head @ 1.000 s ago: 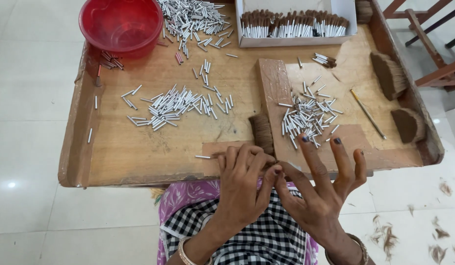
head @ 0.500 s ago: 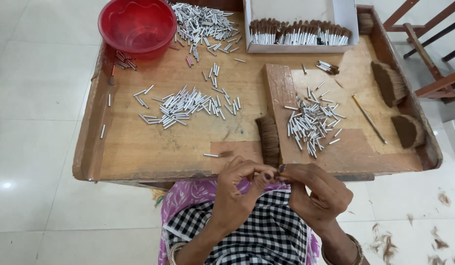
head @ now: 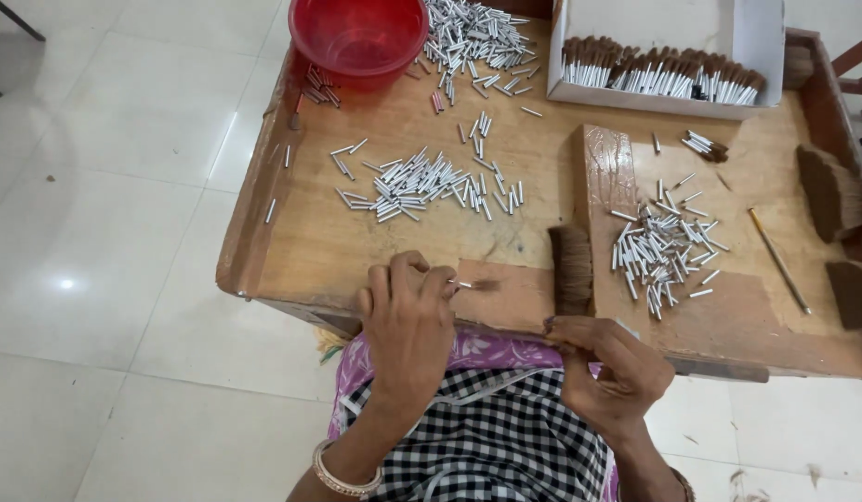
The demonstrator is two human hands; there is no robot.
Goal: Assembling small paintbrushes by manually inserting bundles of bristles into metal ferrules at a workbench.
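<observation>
On the tray (head: 310, 251), left hand (head: 407, 321) pinches one silver tube (head: 464, 284).

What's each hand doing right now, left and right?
Left hand: fingers pinched shut on a small silver tube with a brown tuft.
Right hand: fingers curled closed at the tray edge; contents cannot be told.

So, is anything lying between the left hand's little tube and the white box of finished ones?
Yes. The left hand pinches a small silver tube; a scatter of loose silver tubes lies on the board between it and the white box.
</observation>
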